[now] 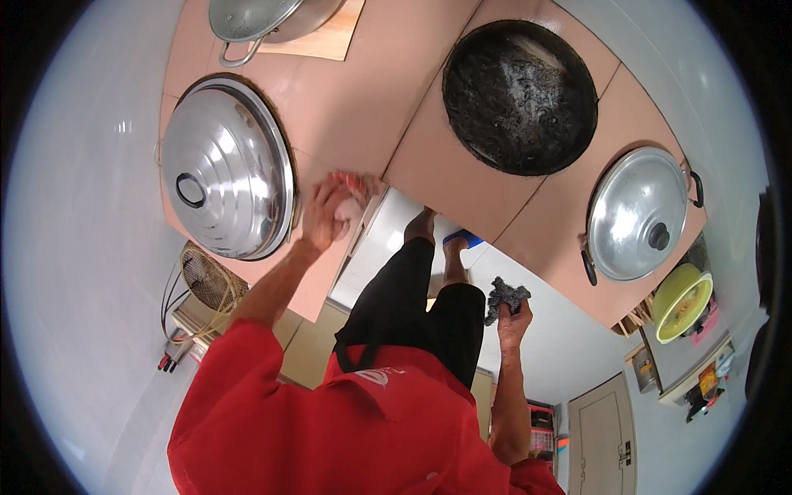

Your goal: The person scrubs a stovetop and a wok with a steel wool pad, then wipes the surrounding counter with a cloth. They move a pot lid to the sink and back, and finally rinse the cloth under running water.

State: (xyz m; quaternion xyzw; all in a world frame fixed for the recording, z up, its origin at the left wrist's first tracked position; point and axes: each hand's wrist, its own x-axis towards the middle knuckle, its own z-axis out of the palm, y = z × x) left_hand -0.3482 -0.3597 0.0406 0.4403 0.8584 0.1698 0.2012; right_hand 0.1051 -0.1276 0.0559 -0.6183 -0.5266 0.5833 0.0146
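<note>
My left hand (325, 213) is at the inner edge of the pink tiled counter (346, 111), shut on a blurred red and whitish thing (349, 201), perhaps a packet or cloth. Just left of that hand stands a domed shiny metal lid (226, 179) with a black ring handle. My right hand (515, 318) hangs over the floor, away from the counter, its fingers shut on a dark grey metal scouring pad (504, 297). A large blackened round pan or wok (520, 98) rests on the counter at the upper right.
A lidded wok (638, 213) stands at the right, beyond it a yellow-green basin (682, 303). A metal pot (303, 21) sits on a wooden board (337, 37) at the upper left. A wire-mesh strainer (213, 278) lies below the domed lid. The counter has a corner near my legs.
</note>
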